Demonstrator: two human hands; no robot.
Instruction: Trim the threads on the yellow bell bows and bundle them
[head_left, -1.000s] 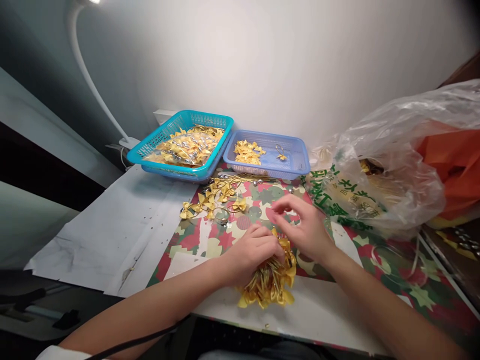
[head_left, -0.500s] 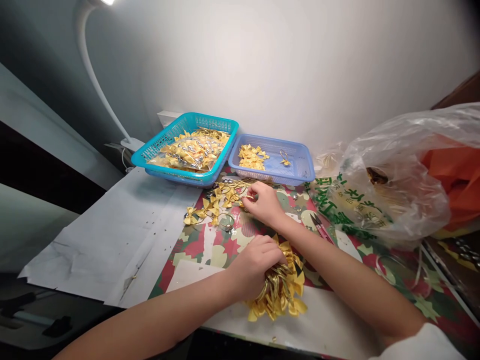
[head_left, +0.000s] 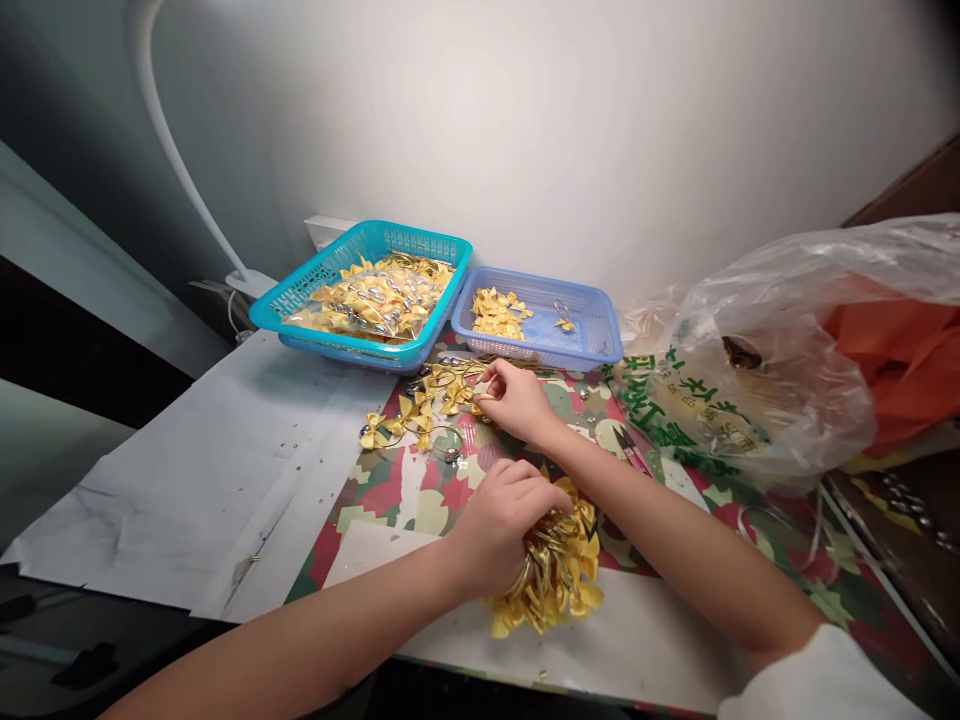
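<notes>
My left hand point(head_left: 504, 525) is closed round a thick bunch of yellow ribbon bows point(head_left: 551, 585) on gold elastic cords, near the table's front edge. The bows fan out below and to the right of my fingers. Farther back, my right hand point(head_left: 516, 402) pinches at the right end of a loose pile of bows with cord loops point(head_left: 422, 405). A small bit of yellow shows between thumb and forefinger, apparently a bow. Silver beads lie among the pile's loops.
A teal basket point(head_left: 262, 312) heaped with bows and a bagged lot stands at the back left. Beside it, a blue basket point(head_left: 592, 345) holds more bows. Pink-handled scissors point(head_left: 632, 452) lie right of my forearm, near a plastic bag point(head_left: 795, 400). A lamp point(head_left: 176, 150) rises at left.
The whole view has shifted slightly. My left hand has opened out a little at the top of the bunch, showing more gold cords. My right hand stays at the pile.
</notes>
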